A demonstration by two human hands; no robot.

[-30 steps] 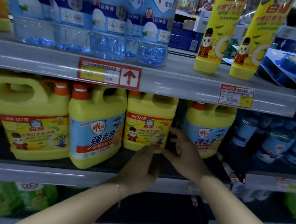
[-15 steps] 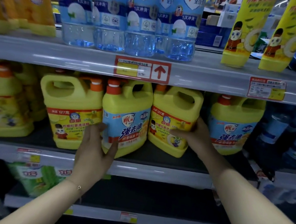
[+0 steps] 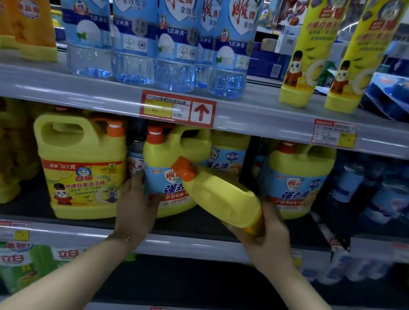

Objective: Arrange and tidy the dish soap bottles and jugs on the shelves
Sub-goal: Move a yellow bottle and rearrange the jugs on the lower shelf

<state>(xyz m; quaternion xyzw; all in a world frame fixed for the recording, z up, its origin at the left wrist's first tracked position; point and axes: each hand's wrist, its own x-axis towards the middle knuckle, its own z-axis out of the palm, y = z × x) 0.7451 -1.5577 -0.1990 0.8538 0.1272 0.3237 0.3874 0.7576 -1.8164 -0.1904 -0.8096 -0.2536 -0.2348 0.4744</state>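
My right hand [image 3: 264, 234] holds a yellow jug with an orange cap [image 3: 221, 193], tipped over to the left and lifted off the middle shelf [image 3: 204, 247]. Behind it stands a blue-labelled yellow jug [image 3: 169, 165], and my left hand [image 3: 138, 203] grips its lower left side. To the left stands a yellow jug with a red-and-yellow label [image 3: 81, 167]. Another blue-labelled jug [image 3: 296, 180] stands to the right. More jugs sit behind in the gap.
The top shelf [image 3: 100, 95] carries clear blue bottles [image 3: 175, 27], orange bottles [image 3: 21, 0] at left and two yellow tubes [image 3: 314, 46] at right. Blue packs [image 3: 395, 195] fill the right bay. Green bottles [image 3: 12, 261] lie on the lowest shelf at left.
My right hand has pulled the red-labelled yellow jug out from the shelf and tipped it sideways. My left hand has shifted right onto the blue-labelled jug.
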